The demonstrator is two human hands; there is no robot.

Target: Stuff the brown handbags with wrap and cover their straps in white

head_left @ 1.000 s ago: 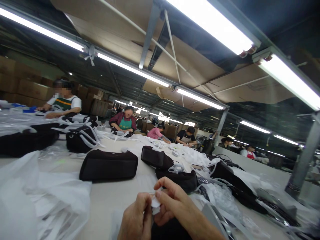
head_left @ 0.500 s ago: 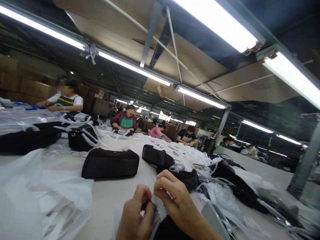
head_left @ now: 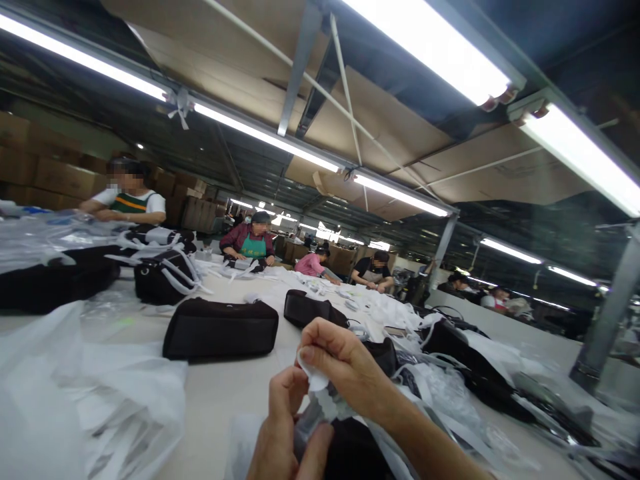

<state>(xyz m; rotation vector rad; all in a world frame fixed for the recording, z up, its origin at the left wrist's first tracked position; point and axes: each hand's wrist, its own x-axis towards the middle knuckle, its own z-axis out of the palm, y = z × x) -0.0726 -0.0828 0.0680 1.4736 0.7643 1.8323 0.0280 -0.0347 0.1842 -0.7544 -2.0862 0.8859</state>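
In the head view, my right hand (head_left: 343,363) pinches the end of a thin white strip of wrapping (head_left: 316,383) between thumb and fingers, raised a little above my left hand. My left hand (head_left: 287,427) is closed around a grey piece in clear or pale wrapping (head_left: 310,420); its exact kind is hidden by my fingers. The strip runs down from my right hand towards this piece. Right below both hands lies a black item (head_left: 353,453), probably a bag, partly covered by my right forearm.
A black bag (head_left: 223,328) lies ahead on the pale table (head_left: 210,400), another black bag (head_left: 313,309) beyond my hands. White wrapping sheets (head_left: 125,393) are heaped at left, clear plastic (head_left: 445,383) and black bags at right. Several co-workers sit or stand farther along the table.
My right hand has lifted slightly up and away from my left, and the white strip now shows between them. My left hand has shifted a little to the right, its thumb lower.
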